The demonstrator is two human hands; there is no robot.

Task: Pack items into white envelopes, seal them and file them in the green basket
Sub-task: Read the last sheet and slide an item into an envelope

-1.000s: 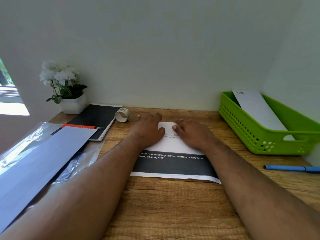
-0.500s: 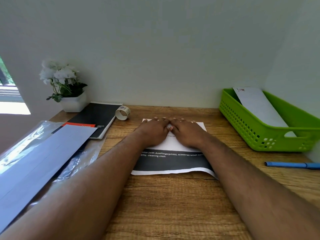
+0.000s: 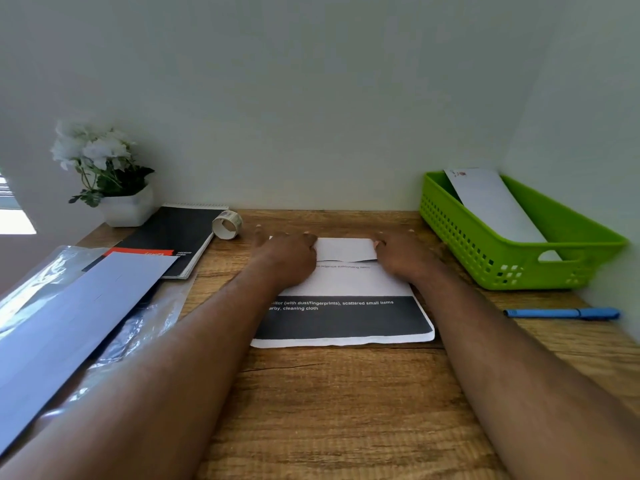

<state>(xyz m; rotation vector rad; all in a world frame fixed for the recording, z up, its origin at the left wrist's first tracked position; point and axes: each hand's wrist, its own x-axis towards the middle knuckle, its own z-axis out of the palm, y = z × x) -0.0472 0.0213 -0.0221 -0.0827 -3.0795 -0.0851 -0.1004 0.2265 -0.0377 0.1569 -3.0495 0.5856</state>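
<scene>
- Lying flat at the middle of the wooden desk [image 3: 332, 410], a printed sheet [image 3: 346, 320] has its far end folded over toward the person, with a dark band and white lettering across its near part.
- The left hand [image 3: 287, 259] presses palm-down on the fold's left end, fingers stretched flat and slightly spread, gripping nothing.
- The right hand [image 3: 403, 254] presses likewise on the right end, fingers flat.
- A green basket [image 3: 485, 258] stands at the far right with a white envelope [image 3: 495, 206] leaning inside it.
- A blue pen [image 3: 562, 313] lies just in front of the basket.
- A tape roll [image 3: 227, 225], a black notebook [image 3: 173, 237] and a potted white flower [image 3: 104, 174] sit far left.
- White envelopes [image 3: 69, 327] rest on clear plastic [image 3: 145, 327] at the near left.
</scene>
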